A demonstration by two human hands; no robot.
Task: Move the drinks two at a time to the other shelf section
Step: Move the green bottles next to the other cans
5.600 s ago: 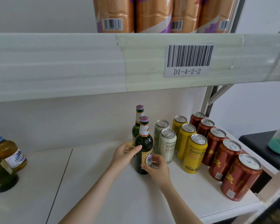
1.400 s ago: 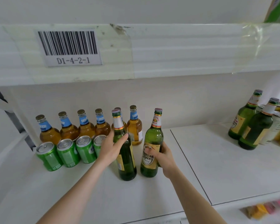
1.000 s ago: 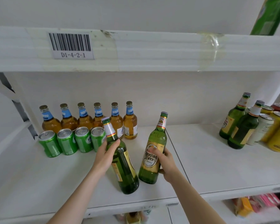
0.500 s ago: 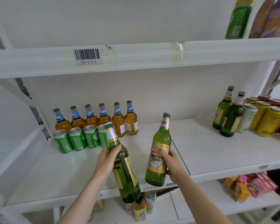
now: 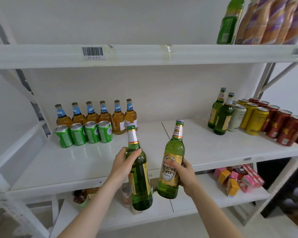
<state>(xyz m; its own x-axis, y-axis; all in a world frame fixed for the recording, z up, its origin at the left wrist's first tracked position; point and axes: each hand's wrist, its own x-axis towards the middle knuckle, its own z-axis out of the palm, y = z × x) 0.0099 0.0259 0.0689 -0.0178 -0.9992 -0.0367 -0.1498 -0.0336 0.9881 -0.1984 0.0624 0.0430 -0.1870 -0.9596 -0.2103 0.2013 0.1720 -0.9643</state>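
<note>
Bright even light, soft shadows, edges bowed, corners blurred

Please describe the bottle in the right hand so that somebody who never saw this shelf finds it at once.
Before the white middle shelf, each hand holds a green beer bottle in the air. The right hand grips the lighter bottle; unlike the darker bottle in the left hand, its gold Yanjing Beer label faces the camera.
</note>
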